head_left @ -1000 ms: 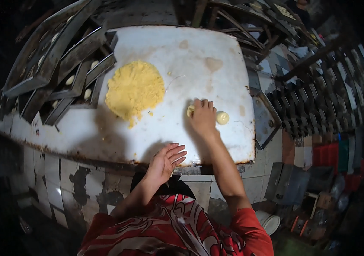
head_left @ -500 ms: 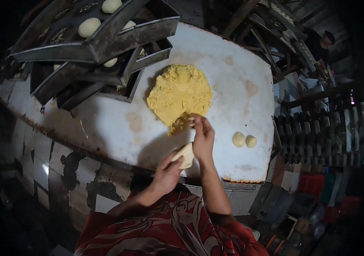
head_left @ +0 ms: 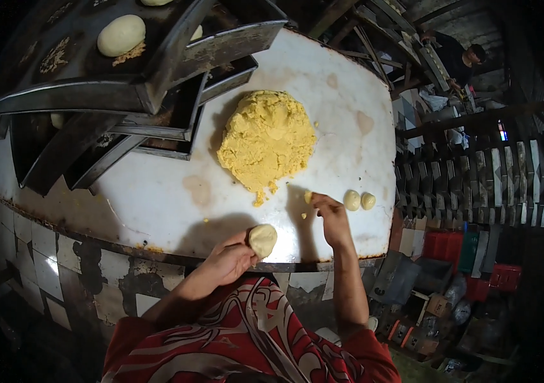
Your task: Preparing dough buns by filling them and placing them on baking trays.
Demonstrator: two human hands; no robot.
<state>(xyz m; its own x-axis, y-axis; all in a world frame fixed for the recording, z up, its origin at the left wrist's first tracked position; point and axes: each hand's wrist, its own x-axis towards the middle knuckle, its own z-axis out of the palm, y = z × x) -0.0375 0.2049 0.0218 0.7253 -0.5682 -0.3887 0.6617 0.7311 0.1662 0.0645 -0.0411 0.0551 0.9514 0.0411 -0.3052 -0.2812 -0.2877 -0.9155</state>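
Note:
A pale, flattened round of dough (head_left: 263, 240) is held in my left hand (head_left: 226, 262) near the front edge of the white, rust-edged table (head_left: 189, 153). My right hand (head_left: 332, 220) is closed at the fingertips on a small yellow lump (head_left: 309, 196), just in front of a large heap of crumbly yellow mixture (head_left: 265, 134). Two small pale dough balls (head_left: 352, 200) lie side by side to the right of that hand. Yellow crumbs are scattered below the heap.
Dark metal pans (head_left: 157, 127), some holding dough balls (head_left: 120, 36), are piled on the table's left. At right stand stacked metal moulds (head_left: 470, 185) and red crates (head_left: 441, 249). Another person (head_left: 466, 60) is at the back right. A tiled floor (head_left: 45, 255) shows below.
Both hands took up pieces: dough in the left, yellow mixture in the right. My right hand has since drawn away from the heap, toward the right. The view has also shifted.

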